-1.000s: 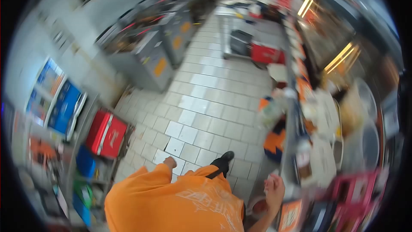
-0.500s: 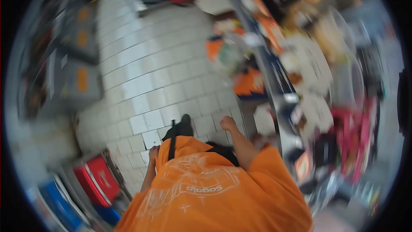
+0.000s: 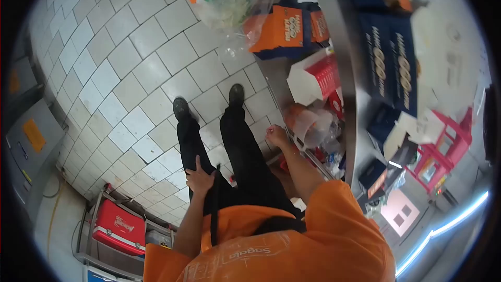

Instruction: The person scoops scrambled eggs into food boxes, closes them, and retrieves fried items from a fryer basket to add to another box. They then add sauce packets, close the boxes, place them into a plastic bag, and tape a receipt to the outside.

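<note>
My left hand point(image 3: 199, 180) hangs beside my left thigh, fingers apart, holding nothing. My right hand point(image 3: 276, 136) is in front of my right leg with its fingers curled closed; nothing shows in it. Closest to that hand are translucent plastic tubs point(image 3: 313, 125) on a lower shelf under the counter. A white and red carton point(image 3: 308, 83) sits just beyond the tubs. I wear an orange shirt point(image 3: 266, 256), with a black strap point(image 3: 214, 203) hanging from it.
A steel counter edge point(image 3: 355, 57) runs along my right, carrying dark blue boxes point(image 3: 389, 62) and a pink rack point(image 3: 443, 151). Below it are orange and blue packages point(image 3: 287, 28) and a clear plastic bag point(image 3: 235, 0). A red cooler box point(image 3: 119, 227) stands at lower left on tiled floor point(image 3: 151, 68).
My view has turned and become sharper, with the counter now nearer. Both my feet now show. My left hand has come forward of the shirt and its fingers have spread.
</note>
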`<state>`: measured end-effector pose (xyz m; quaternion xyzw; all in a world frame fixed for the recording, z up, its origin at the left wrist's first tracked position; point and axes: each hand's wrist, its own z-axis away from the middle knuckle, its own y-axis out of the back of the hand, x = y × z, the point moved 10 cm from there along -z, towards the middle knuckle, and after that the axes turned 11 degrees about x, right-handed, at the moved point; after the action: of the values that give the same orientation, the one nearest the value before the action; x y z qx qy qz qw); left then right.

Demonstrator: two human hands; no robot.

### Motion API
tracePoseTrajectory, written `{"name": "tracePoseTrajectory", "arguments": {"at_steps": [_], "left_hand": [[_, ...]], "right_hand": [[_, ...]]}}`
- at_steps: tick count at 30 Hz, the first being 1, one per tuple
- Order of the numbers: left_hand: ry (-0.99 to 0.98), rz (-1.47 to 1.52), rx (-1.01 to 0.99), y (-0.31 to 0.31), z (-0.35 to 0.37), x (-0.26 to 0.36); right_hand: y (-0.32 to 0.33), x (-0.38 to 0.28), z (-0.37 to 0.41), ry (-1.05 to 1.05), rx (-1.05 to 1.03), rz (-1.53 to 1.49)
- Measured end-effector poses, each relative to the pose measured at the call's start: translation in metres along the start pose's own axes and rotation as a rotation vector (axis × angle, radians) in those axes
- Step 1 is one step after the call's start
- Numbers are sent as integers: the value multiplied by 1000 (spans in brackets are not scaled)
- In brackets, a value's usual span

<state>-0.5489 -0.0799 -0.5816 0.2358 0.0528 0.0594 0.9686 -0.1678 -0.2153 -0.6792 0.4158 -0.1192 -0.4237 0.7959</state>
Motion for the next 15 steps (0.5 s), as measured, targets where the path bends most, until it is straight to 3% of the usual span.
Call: {"name": "tracePoseTrajectory", "arguments": {"at_steps": [2, 4, 6, 8, 9, 11, 13, 15], "left_hand": [[-61, -169, 117, -6, -1, 19], [-60, -158, 139, -22, -6, 22], [-79, -110, 114, -13, -2, 35], [-127, -71, 121, 13, -8, 44], [-171, -54, 71, 25, -8, 52], [-197, -29, 156, 95, -4, 71], [-252, 232, 223, 154, -9, 72], [-350, 282, 323, 180, -38, 64]], "right_hand": [[-18, 15, -25, -137, 52, -125], [-21, -5, -23, -55, 104, -107], [-12, -51, -7, -47, -73, -259], [-4, -85, 9, -114, -225, -484], [16, -107, 16, -83, -274, -499], [56, -147, 17, -18, -309, -517], [84, -183, 19, 73, -411, -515], [89, -217, -3, 154, -426, -456]]}}
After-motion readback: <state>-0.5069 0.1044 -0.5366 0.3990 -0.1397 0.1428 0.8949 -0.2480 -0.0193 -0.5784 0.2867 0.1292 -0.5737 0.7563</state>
